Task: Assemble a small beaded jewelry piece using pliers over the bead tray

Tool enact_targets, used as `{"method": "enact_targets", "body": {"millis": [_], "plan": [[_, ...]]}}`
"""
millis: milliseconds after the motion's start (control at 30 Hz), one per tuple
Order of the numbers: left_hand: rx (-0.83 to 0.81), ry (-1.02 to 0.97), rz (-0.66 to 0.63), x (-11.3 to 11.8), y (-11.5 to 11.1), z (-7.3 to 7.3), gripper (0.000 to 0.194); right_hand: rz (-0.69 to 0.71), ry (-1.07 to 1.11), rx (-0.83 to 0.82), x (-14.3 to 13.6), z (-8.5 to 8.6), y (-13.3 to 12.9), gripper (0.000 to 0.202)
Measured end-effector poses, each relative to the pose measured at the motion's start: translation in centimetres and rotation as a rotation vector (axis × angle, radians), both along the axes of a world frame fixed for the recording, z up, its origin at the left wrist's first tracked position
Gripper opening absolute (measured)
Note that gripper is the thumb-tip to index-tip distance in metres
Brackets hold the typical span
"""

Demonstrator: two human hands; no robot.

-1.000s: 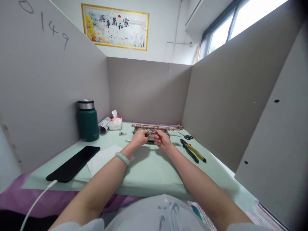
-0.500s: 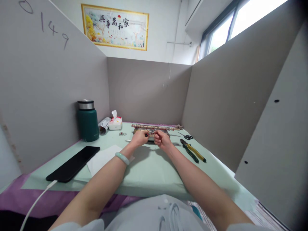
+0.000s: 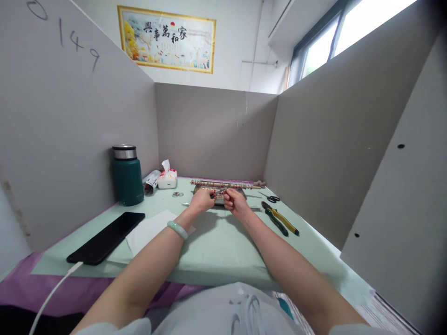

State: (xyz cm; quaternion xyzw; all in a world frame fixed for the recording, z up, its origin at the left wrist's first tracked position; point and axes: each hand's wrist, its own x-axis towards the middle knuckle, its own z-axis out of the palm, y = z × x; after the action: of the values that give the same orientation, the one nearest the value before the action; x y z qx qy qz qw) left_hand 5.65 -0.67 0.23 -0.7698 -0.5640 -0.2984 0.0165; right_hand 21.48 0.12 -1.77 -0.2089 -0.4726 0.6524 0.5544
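My left hand (image 3: 202,201), a pale green bangle (image 3: 178,230) on its wrist, is closed around a slim silver tool with a dark grip (image 3: 220,191). The tool's tip points right, toward my right hand (image 3: 236,203). That hand is closed in a pinch at the tip; whatever lies between its fingers is too small to make out. Both hands are over the near side of a dark tray (image 3: 240,191) with small golden pieces in it. A long rod wrapped with reddish beads (image 3: 223,184) lies along the tray's far side.
On the right lie pliers with green and yellow handles (image 3: 279,218) and black scissors (image 3: 272,197). A black phone (image 3: 106,238) on a cable, white paper (image 3: 146,230), a green bottle (image 3: 127,179), a tissue box (image 3: 168,179) and small rings (image 3: 178,194) are at left. Grey panels (image 3: 216,132) surround the table.
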Motion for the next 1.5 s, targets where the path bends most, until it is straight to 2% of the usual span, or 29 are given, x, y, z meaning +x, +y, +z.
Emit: {"method": "enact_targets", "body": {"millis": [400,667,867,1167,1400,1500], "plan": [[-0.009,0.021,0.005,0.03,-0.29,0.16,0.025,-0.142,-0.074,0.073,-0.21,-0.29,0.13,0.031],[-0.031,-0.001,-0.008,0.08,-0.01,-0.01,0.023,-0.225,-0.091,0.088,-0.39,-0.34,0.23,0.028],[-0.046,-0.013,0.006,0.08,-0.06,0.06,0.022,-0.262,-0.089,0.077,-0.4,-0.13,0.16,0.021],[-0.057,-0.035,0.003,0.22,0.01,-0.05,0.023,-0.291,-0.099,0.121,-0.51,-0.33,0.21,0.026],[-0.282,-0.193,-0.014,0.4,0.31,-0.14,0.028,-0.321,-0.145,0.158,-0.59,-0.57,0.36,0.024],[-0.315,-0.227,-0.022,0.41,0.53,-0.27,0.029,-0.349,-0.186,0.161,-0.57,-0.69,0.47,0.023]]}}
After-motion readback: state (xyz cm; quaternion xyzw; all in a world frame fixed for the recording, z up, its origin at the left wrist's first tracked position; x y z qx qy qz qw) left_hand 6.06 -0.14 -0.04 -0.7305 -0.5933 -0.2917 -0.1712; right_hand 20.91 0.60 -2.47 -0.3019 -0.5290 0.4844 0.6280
